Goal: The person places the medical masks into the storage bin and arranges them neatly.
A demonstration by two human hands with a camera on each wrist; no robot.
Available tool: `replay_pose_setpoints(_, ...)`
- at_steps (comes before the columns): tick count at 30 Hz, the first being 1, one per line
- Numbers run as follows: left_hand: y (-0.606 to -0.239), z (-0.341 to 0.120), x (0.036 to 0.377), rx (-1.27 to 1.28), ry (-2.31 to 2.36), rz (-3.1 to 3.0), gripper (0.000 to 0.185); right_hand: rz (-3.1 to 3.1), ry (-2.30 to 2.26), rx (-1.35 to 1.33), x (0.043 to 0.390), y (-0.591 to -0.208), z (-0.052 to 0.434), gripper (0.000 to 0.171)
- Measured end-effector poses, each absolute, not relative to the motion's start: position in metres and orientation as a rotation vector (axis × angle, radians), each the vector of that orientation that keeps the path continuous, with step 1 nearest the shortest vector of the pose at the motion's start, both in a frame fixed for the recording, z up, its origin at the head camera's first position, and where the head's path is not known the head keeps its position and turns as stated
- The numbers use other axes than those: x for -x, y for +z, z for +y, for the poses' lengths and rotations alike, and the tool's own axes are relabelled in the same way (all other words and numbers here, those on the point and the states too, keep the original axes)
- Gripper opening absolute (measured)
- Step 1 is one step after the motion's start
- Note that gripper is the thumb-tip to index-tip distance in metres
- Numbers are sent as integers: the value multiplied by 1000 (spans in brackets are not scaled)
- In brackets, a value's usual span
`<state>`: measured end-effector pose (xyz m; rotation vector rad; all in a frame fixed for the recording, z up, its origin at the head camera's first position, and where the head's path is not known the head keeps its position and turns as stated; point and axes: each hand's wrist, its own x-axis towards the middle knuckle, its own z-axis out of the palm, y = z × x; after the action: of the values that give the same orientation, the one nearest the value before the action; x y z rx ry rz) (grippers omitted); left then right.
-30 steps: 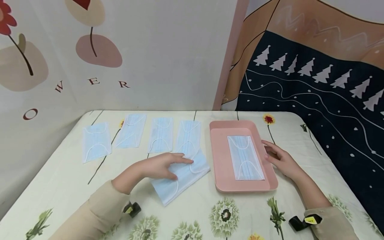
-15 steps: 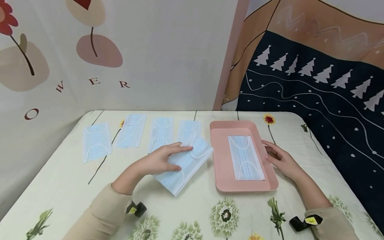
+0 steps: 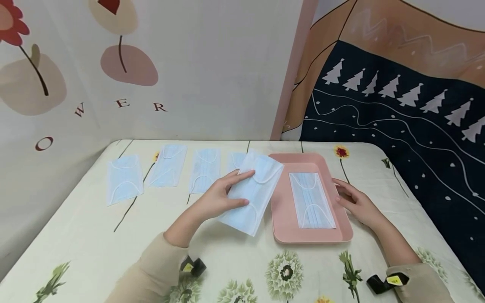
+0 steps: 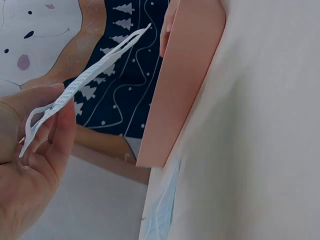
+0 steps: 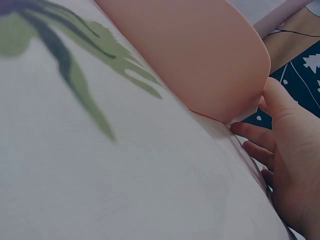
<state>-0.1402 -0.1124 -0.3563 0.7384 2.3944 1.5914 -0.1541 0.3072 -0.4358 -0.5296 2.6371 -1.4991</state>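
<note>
My left hand (image 3: 221, 195) pinches a light blue face mask (image 3: 254, 191) between thumb and fingers. This mask hangs tilted above the table, its upper right corner over the left rim of the pink tray (image 3: 279, 229). The left wrist view shows the held mask (image 4: 75, 87) edge-on. Inside the tray a second mask (image 3: 312, 202) lies flat, ear loops up. My right hand (image 3: 360, 206) holds the tray's right edge; in the right wrist view its thumb is at the rim and a fingertip at the tray's base (image 5: 200, 65).
Left of the tray, several more masks lie in a row on the flowered tablecloth (image 3: 235, 261): one at the far left (image 3: 124, 179), others nearer the middle, such as this mask (image 3: 204, 170). One beside the tray is partly hidden. Printed cloth (image 3: 212, 84) hangs behind the table.
My left hand has lifted the mask off the table and carried it right and upward to the tray's left rim, turning it more upright. My right hand and the tray have stayed put.
</note>
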Motion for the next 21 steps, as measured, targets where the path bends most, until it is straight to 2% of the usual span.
replay_pose_setpoints(10, -361, -68, 143, -722, 1845, 2248, 69, 2639, -1502, 521, 153, -436, 307, 58)
replay_pose_setpoints(21, -370, -20, 144, -513, 1968, 2223, 71, 2661, -1465, 489, 154, -437, 308, 57)
